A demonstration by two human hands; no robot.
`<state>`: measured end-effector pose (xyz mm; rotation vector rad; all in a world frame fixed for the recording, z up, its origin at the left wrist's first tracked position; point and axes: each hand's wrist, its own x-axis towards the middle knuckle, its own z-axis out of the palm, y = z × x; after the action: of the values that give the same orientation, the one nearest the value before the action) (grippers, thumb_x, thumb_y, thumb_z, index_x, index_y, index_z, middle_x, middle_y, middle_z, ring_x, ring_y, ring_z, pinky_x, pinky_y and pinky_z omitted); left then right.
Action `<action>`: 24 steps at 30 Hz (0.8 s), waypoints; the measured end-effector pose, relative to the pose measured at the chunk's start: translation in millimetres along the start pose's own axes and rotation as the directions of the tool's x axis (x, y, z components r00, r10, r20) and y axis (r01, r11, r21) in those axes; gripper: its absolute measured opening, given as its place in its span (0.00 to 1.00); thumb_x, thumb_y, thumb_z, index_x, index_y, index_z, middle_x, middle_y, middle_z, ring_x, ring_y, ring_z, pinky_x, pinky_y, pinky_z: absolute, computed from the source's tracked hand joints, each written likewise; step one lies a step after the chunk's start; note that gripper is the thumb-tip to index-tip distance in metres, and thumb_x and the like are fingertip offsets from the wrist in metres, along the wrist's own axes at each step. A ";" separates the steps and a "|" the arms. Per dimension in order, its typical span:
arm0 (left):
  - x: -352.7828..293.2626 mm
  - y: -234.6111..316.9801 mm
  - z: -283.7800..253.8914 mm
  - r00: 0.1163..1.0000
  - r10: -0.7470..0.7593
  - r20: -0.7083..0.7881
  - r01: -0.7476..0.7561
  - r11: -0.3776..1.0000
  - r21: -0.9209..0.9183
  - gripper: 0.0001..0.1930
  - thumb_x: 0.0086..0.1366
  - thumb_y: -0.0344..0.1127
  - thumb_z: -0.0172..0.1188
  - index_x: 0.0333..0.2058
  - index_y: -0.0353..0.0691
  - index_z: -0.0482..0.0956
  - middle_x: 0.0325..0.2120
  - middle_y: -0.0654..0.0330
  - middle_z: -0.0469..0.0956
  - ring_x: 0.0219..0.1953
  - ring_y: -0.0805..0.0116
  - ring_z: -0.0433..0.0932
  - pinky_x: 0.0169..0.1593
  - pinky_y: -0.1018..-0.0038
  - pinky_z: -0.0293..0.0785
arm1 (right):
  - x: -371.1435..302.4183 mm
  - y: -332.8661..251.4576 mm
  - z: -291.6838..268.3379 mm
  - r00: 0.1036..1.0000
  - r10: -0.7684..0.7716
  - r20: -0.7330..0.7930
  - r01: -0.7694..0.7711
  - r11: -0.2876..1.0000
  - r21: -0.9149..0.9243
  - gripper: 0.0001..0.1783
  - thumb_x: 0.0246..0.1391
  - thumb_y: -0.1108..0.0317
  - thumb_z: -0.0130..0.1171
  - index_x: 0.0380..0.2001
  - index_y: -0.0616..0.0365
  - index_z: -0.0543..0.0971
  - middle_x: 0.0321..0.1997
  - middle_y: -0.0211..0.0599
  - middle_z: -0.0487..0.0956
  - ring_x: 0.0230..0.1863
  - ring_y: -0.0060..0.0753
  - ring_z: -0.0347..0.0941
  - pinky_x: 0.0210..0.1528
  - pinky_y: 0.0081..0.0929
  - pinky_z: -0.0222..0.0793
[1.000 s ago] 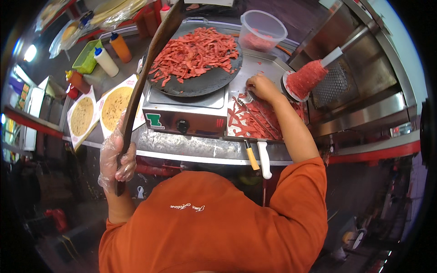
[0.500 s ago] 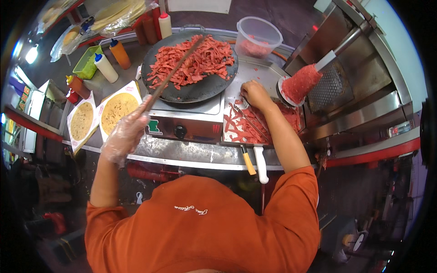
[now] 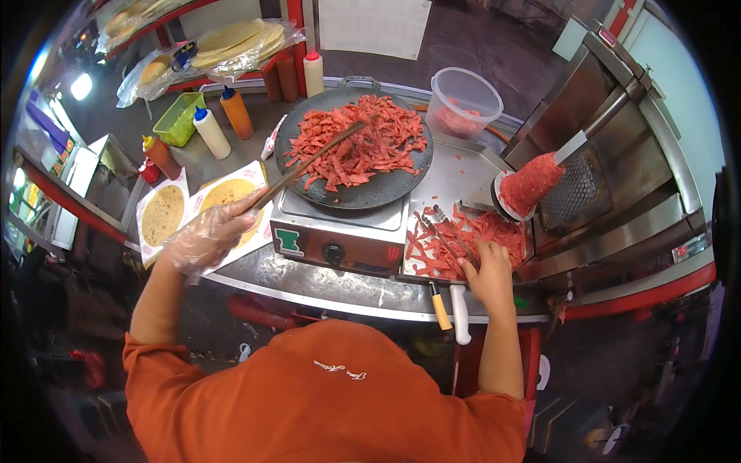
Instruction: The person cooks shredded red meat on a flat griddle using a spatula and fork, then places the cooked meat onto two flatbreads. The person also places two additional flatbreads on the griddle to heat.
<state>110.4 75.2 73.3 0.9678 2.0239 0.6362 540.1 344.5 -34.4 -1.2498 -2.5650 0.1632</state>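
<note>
Meat strips [image 3: 359, 147], red and thin, are the thing under my care: they lie heaped on a round dark pan [image 3: 351, 202] and also spread in a steel tray [image 3: 455, 170]. Nearest to my body, a yellow handle [image 3: 440, 310] and a white handle [image 3: 460, 316] stick out at the tray's front edge. A little beyond, my left hand [image 3: 216, 233], in a clear plastic glove, has its fingers closed around a long wooden stick [image 3: 316, 157]. My bare right hand [image 3: 492, 276] is at the tray's near side, thumb apart from the fingers, beside the near end of metal tongs [image 3: 451, 235]; whether they grip it, I cannot tell. Farther, the stick's far end is over the heap, and the pan sits upon the stove [image 3: 370, 256]. I judge the step in hand to be turning the meat; the next move, I think, calls for a sure hold on the tongs and a steady left wrist, so no strip falls over the rim. Farthest stands a clear tub [image 3: 467, 96] with some meat inside.
</note>
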 end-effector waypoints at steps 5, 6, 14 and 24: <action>37.2 -7.1 9.3 0.979 0.202 -0.010 -0.173 0.864 0.472 0.29 0.80 0.47 0.49 0.77 0.60 0.60 0.51 0.34 0.82 0.54 0.35 0.80 0.61 0.52 0.72 | 0.2 11.0 37.8 0.999 0.049 -0.006 -0.049 0.998 -0.031 0.29 0.54 0.61 0.73 0.58 0.62 0.80 0.51 0.51 0.83 0.55 0.58 0.76 0.61 0.51 0.70; 39.4 -8.6 5.8 0.991 0.133 0.010 -0.116 0.823 0.556 0.29 0.80 0.47 0.48 0.77 0.60 0.60 0.51 0.35 0.82 0.55 0.34 0.79 0.62 0.52 0.71 | 0.7 14.7 39.9 0.999 0.041 0.002 -0.041 0.999 -0.024 0.28 0.55 0.62 0.72 0.57 0.62 0.80 0.51 0.52 0.83 0.55 0.59 0.76 0.60 0.51 0.71; 37.8 -5.8 -69.5 0.981 0.127 0.147 -0.065 0.927 -0.369 0.35 0.78 0.50 0.55 0.79 0.56 0.57 0.20 0.71 0.61 0.15 0.84 0.61 0.17 0.83 0.58 | 12.9 28.9 27.7 0.995 0.056 0.083 -0.070 0.979 0.189 0.23 0.61 0.65 0.67 0.56 0.65 0.81 0.51 0.57 0.82 0.53 0.59 0.80 0.57 0.47 0.75; 62.8 -29.2 -115.7 0.925 0.286 0.249 -0.200 0.926 -0.320 0.36 0.80 0.52 0.53 0.80 0.51 0.55 0.20 0.73 0.60 0.16 0.84 0.57 0.19 0.81 0.57 | 72.9 -26.7 -93.2 0.954 0.143 0.264 -0.294 0.622 0.726 0.22 0.76 0.65 0.52 0.69 0.56 0.77 0.34 0.24 0.78 0.26 0.14 0.73 0.20 0.14 0.64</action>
<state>-21.6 97.3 90.6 1.0756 1.5115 0.8447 505.3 383.2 75.2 -1.1951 -2.0259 1.3213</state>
